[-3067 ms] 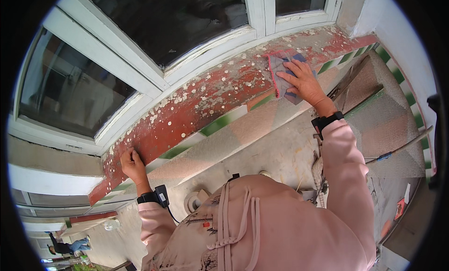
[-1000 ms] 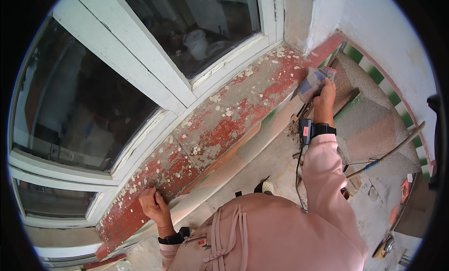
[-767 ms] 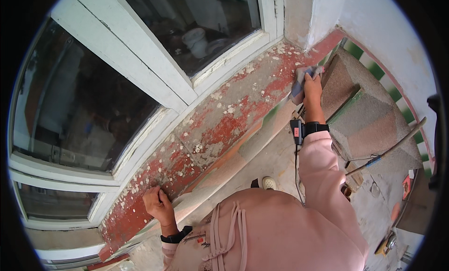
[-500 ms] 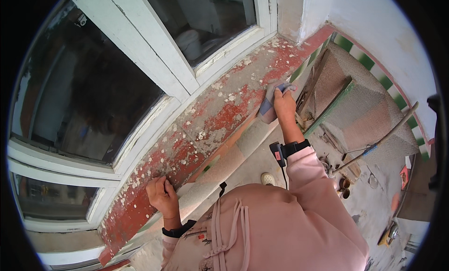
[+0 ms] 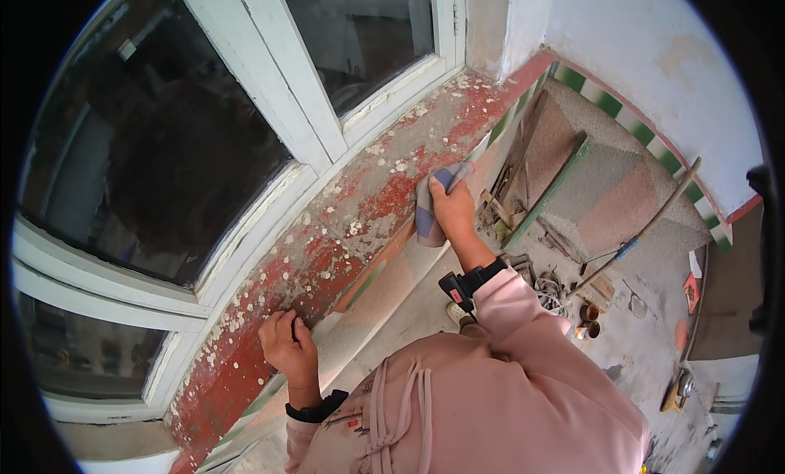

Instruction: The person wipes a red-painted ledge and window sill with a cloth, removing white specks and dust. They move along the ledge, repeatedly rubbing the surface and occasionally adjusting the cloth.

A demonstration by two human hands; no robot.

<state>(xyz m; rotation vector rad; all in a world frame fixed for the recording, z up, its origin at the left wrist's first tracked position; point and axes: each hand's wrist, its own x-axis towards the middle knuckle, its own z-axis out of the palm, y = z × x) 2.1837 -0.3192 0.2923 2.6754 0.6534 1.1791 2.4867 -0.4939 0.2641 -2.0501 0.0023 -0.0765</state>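
The window [image 5: 266, 73] has worn white frames and dark panes [image 5: 180, 180]. The right wall [image 5: 638, 57] is white; under its green-and-white border [image 5: 640, 131], the rough surface [image 5: 617, 208] is pink and grey. In even light, the grey floor [image 5: 634, 343] looks stained.

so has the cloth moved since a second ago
Yes: the cloth has moved leftward along the windowsill, away from the white wall on the right.

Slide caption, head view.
Right hand holding a grey and blue cloth at the front edge of a worn red windowsill, left hand farther along it.
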